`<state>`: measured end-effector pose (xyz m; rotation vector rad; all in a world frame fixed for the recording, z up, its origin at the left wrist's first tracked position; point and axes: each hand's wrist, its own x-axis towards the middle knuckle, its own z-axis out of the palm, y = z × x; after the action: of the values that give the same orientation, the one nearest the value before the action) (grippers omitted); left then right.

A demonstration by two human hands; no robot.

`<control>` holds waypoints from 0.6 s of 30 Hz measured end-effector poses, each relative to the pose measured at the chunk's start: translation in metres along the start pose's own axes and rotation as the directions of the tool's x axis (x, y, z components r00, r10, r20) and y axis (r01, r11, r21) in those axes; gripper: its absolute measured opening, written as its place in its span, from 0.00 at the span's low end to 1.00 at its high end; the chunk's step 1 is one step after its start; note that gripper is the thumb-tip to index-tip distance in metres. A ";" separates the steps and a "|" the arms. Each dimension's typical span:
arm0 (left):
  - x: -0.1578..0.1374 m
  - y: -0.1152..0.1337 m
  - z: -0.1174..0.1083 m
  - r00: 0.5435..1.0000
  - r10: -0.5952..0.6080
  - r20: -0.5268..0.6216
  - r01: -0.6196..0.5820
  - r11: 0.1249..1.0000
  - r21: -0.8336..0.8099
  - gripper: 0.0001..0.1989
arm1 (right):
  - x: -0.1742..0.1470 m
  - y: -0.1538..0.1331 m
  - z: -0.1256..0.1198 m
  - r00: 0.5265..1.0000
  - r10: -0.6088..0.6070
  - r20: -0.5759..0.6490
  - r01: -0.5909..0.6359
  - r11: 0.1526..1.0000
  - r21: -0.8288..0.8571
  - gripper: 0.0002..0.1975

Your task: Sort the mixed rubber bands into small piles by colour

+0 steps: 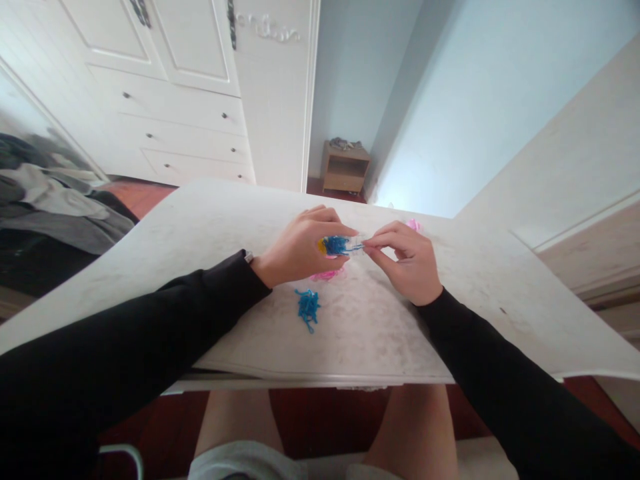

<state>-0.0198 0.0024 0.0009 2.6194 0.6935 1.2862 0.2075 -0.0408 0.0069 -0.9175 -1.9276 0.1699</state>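
My left hand (316, 241) is closed around a small, partly clear piece wrapped in blue strands (336, 245), with a bit of yellow at its near end. My right hand (403, 257) pinches, between thumb and forefinger, a thin blue strand (356, 247) that stretches from the piece. Whether the strand is a thread or a rubber band is too small to tell. Below my left hand, a loose heap of blue strands (309, 308) lies on the white table (370, 340). Pink strands (327, 274) lie just under the held piece, partly hidden by my left hand.
More pink material (414, 225) lies behind my right hand. A small dark speck (503, 310) is on the table at right. Beyond the table stand a white wardrobe (190, 127) and a wooden nightstand (346, 167). Clothes (60, 207) are piled at far left.
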 end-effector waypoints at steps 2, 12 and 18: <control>0.000 0.000 0.001 1.000 0.004 -0.011 -0.004 1.000 0.005 0.15 | -0.002 0.000 0.001 1.000 0.025 -0.007 -0.025 0.998 0.051 0.03; 0.011 -0.007 -0.018 0.953 -0.177 -0.246 0.121 0.966 -0.227 0.12 | 0.000 0.001 -0.003 0.991 0.001 -0.135 0.005 0.999 0.040 0.04; 0.014 -0.023 -0.009 0.891 -0.360 -0.277 0.189 0.849 -0.494 0.15 | -0.001 0.003 -0.001 0.993 -0.091 0.077 0.091 0.996 0.004 0.03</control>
<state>-0.0270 0.0284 0.0097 1.8512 0.6872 1.6174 0.2104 -0.0391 0.0053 -0.8315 -2.0367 0.1543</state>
